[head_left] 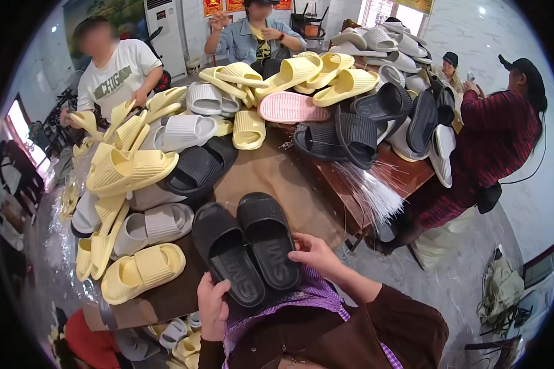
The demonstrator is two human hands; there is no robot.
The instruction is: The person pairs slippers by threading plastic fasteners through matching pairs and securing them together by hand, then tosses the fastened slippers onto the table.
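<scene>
A pair of black slide slippers (268, 237) lies side by side in front of me at the near edge of the table, toes pointing away and footbeds up. My left hand (213, 304) is closed at the heel of the left one, thumb along its outer edge. At the outer edge of the right one, my right hand (317, 255) pinches the sole near the heel; its lower fingers are partly hidden. Close by on the left sit a yellow slipper (143, 273) and a grey slipper (154, 227). Beyond the pair rests another black slipper (200, 166).
Yellow, grey and black slippers are heaped along the table's left and far sides, with a pink slipper (293, 107) among them. White plastic ties (375, 197) hang off the red-brown table (406, 178). Several people work around it. More slippers (173, 334) lie below the near edge.
</scene>
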